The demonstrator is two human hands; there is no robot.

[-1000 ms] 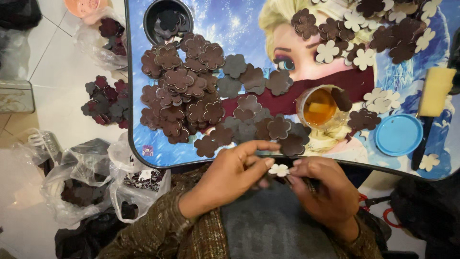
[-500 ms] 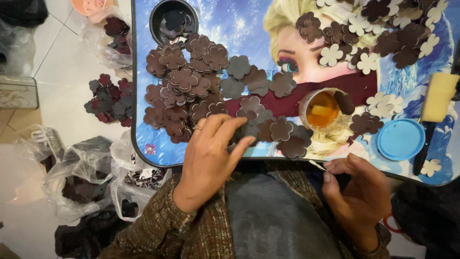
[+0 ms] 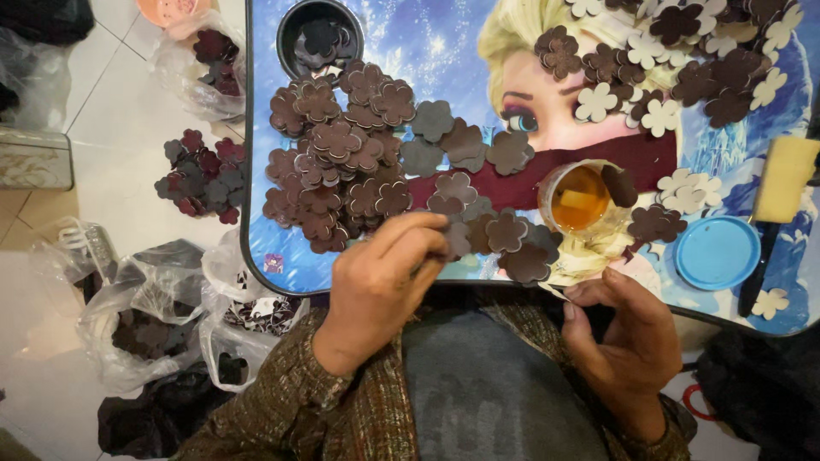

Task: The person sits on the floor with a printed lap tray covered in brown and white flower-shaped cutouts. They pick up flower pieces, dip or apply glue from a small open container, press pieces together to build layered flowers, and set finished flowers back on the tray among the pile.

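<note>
- The left hand (image 3: 384, 277) reaches over the near edge of the tabletop (image 3: 427, 34), thumb and fingers pinched on a dark brown flower piece (image 3: 455, 239) at the near side of the pile.
- The right hand (image 3: 623, 329) sits just off the near edge, below the glue cup, fingers curled inward with the tips close together; whether they hold anything cannot be told.
- The brown pile (image 3: 342, 154) of flower-shaped cutouts covers the left half of the tabletop and trails toward the middle of the near edge.
- A clear cup (image 3: 581, 198) of amber liquid stands right of the middle, near the near edge, with one brown piece leaning on its rim.
- A blue lid (image 3: 716, 252) lies right of the cup, close to the near edge.
- A yellow sponge (image 3: 786, 179) sits at the right edge.
- Cream and brown flowers (image 3: 675, 60) are scattered over the far right corner.
- A black round recess (image 3: 319, 38) near the far left corner holds a few dark pieces.
- On the floor left of the tabletop lie a loose heap of pieces (image 3: 198, 175) and several plastic bags (image 3: 145, 316) with more.
</note>
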